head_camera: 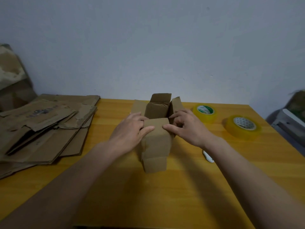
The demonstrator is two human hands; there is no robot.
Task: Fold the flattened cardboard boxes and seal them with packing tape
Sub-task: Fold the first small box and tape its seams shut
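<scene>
**A small box is held at its top**

From the head view, a cardboard box point(156, 138) is stood mid-table point(189, 187) – its near flap is gripped by the left hand point(132, 128) and right hand point(186, 126), fingers curled. Flat cardboard point(42, 128) is piled left; two tape rolls point(204, 113) point(242, 127) are set right

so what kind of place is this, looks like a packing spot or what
Probably a small home or back-room packing station, not a warehouse: a plain yellow wooden table against a bare wall, a stack of flattened cardboard boxes on its left side, two tape rolls on the right, and both hands folding a small box.
</scene>
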